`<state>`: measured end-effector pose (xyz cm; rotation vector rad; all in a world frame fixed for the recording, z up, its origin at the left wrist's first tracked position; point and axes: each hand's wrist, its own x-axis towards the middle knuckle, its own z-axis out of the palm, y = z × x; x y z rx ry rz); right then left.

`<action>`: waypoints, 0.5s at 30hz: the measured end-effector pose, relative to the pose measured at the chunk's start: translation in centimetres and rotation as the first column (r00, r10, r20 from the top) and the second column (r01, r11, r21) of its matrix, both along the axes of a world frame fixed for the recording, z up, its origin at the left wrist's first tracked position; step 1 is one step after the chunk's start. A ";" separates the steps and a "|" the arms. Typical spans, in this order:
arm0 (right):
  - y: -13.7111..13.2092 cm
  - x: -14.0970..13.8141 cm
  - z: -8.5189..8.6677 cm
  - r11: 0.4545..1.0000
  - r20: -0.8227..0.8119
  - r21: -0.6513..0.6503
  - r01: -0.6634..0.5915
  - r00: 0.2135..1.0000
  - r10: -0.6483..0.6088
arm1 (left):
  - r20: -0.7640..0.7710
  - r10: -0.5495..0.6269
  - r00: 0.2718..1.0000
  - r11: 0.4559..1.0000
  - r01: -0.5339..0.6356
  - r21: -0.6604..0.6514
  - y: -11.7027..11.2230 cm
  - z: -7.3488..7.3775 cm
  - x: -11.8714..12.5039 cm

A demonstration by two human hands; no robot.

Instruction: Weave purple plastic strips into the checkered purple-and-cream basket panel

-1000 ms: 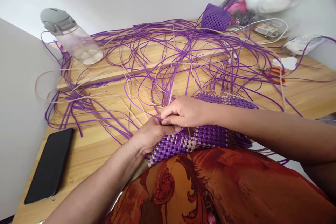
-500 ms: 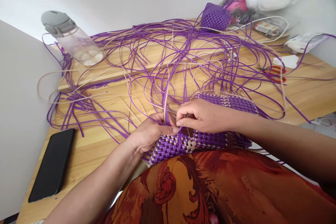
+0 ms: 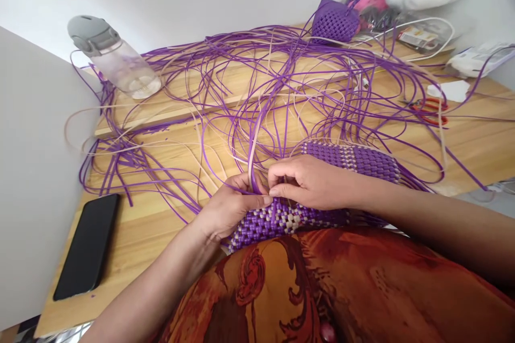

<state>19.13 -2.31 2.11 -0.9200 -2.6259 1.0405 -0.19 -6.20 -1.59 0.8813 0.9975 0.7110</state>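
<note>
A purple and beige woven basket [image 3: 261,225] lies against my front at the table's near edge, its far panel [image 3: 354,159] showing past my right forearm. Long loose strands [image 3: 257,128] fan out from it over the table. My left hand [image 3: 235,201] is closed at the near panel's upper edge, with purple and beige strands rising between thumb and fingers. Touching it from the right, my right hand [image 3: 300,179] pinches at the same edge. Its fingertips hide most of what they grip, seemingly a purple strand.
A water bottle [image 3: 116,59] stands at the back left, and a black phone [image 3: 86,246] lies at the left edge. Orange-handled pliers or cutters [image 3: 430,110] rest at the right. A small purple woven bag [image 3: 333,20] sits at the back beside plastic packages [image 3: 420,37].
The view has shifted slightly, so the table things sit a little further right. Both hands stay at the basket's edge, with the right fingertips only slightly moved.
</note>
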 end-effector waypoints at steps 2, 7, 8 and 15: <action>-0.6 0.4 -0.1 0.993 -0.100 0.095 0.075 0.993 -0.066 | 0.044 0.025 0.999 1.000 -0.024 -0.012 -0.1 -0.4 0.0; -3.2 1.4 -1.0 0.955 -0.177 0.298 0.005 0.983 0.051 | 0.033 0.031 0.999 0.999 -0.030 -0.026 -0.3 -0.9 -0.3; -3.7 1.5 -1.3 0.937 -0.165 0.349 -0.014 0.983 0.076 | 0.026 0.039 0.999 0.999 -0.038 -0.031 -0.3 -1.0 -0.3; -4.5 0.0 -2.9 0.792 -0.099 0.610 -0.017 0.990 0.097 | 0.077 0.057 0.995 0.998 -0.054 -0.040 -0.5 -0.7 0.0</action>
